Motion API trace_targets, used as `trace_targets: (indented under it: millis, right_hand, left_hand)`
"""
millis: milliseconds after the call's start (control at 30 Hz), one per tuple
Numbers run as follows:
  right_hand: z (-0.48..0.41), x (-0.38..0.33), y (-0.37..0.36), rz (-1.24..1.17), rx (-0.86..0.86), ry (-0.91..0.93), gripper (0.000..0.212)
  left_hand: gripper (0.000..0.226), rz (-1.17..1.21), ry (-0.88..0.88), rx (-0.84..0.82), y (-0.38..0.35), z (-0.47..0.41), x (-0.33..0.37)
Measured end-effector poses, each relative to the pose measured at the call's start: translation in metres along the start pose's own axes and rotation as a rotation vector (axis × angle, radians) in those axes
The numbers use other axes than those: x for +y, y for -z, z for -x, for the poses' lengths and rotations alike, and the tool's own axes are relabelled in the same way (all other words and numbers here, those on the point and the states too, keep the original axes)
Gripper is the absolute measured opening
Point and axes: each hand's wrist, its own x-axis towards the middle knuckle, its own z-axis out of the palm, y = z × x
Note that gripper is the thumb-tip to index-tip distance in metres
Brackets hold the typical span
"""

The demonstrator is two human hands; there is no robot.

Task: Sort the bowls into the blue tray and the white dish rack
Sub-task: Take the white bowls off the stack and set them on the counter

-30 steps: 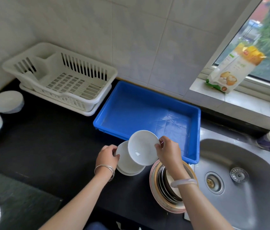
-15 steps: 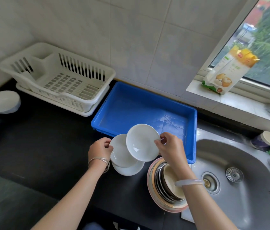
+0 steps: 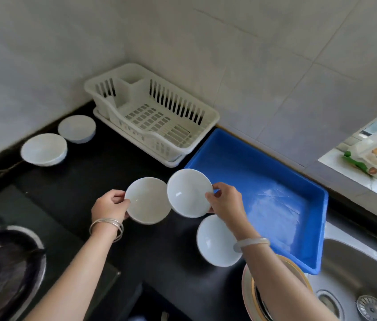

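My left hand [image 3: 110,206] grips a white bowl [image 3: 148,200] by its left rim, held above the black counter. My right hand [image 3: 225,201] grips a second white bowl [image 3: 188,193] by its right rim, tilted toward me, just left of the blue tray [image 3: 294,181]. A third white bowl [image 3: 216,243] rests on the counter under my right forearm. The blue tray holds nothing. The white dish rack [image 3: 155,112] stands behind, holding nothing. A stack of plates and bowls [image 3: 250,288] sits at the sink's edge, partly hidden by my right arm.
Two covered white bowls [image 3: 43,149] [image 3: 77,128] sit at the far left of the counter. A dark wok [image 3: 4,269] is at the lower left. A steel sink [image 3: 363,281] lies at the lower right. A food packet [image 3: 375,154] leans on the window sill.
Both hands lifted their bowls up and to the left, away from the stack. A third bowl now lies uncovered on the counter. The camera swung left, showing the wok.
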Motion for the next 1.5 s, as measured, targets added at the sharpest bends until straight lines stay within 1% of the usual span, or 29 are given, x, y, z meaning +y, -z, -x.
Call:
trace_targets:
  millis: [100, 267, 467, 567, 667, 1067, 1167, 1300, 1367, 1433, 1500]
  right_hand:
    - [-0.016, -0.025, -0.038, -0.047, -0.083, 0.012, 0.008]
    - [-0.045, -0.065, -0.101, -0.168, -0.180, -0.003, 0.014]
    - [-0.077, -0.104, -0.166, -0.277, -0.243, -0.064, 0.012]
    - [-0.091, -0.117, -0.192, -0.279, -0.255, -0.111, 0.012]
    - [-0.104, -0.121, -0.212, -0.261, -0.235, -0.145, 0.012]
    - [-0.125, -0.120, -0.245, -0.178, -0.198, -0.137, 0.014]
    - [-0.126, -0.121, -0.250, -0.209, -0.180, -0.156, 0.013]
    - [-0.124, -0.124, -0.249, -0.288, -0.213, -0.199, 0.015]
    - [-0.121, -0.124, -0.248, -0.357, -0.236, -0.237, 0.018]
    - [-0.117, -0.120, -0.250, -0.439, -0.252, -0.270, 0.032]
    - [-0.113, -0.117, -0.254, -0.505, -0.250, -0.298, 0.043]
  left_hand:
    - [0.022, 0.102, 0.077, 0.095, 0.030, -0.021, -0.011]
    - [0.021, 0.274, 0.181, 0.230, 0.070, -0.060, -0.028]
    - [0.022, 0.384, 0.259, 0.318, 0.100, -0.101, -0.037]
    - [0.023, 0.445, 0.287, 0.354, 0.106, -0.116, -0.037]
    - [0.023, 0.495, 0.308, 0.366, 0.108, -0.128, -0.036]
    - [0.023, 0.572, 0.342, 0.372, 0.111, -0.152, -0.043]
    - [0.023, 0.587, 0.349, 0.366, 0.110, -0.153, -0.046]
    - [0.024, 0.677, 0.359, 0.357, 0.106, -0.151, -0.048]
    - [0.025, 0.738, 0.380, 0.315, 0.104, -0.149, -0.048]
    - [0.029, 0.785, 0.421, 0.270, 0.102, -0.146, -0.048]
    - [0.032, 0.822, 0.441, 0.277, 0.100, -0.145, -0.047]
